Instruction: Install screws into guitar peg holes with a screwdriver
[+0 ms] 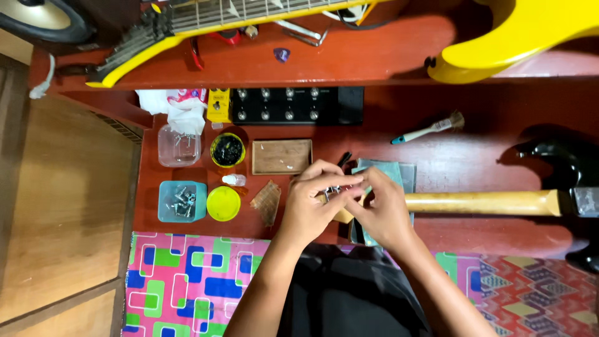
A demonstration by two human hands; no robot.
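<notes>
Both hands, left hand [310, 201] and right hand [382, 215], pinch a small metal part [332, 190] at the guitar neck [483, 203] end, its long axis running rightward along the bench [474, 163] front edge.

A low red-brown wooden bench [474, 159] fills most of the view, with a raised shelf [374, 59] of the same wood running along its far edge. To the left lies pale wooden flooring [62, 206]. At the near edge, 2 patterned mats lie side by side: pink with coloured squares [181, 281], and red-patterned [536, 293]. The light is warm and even.
</notes>
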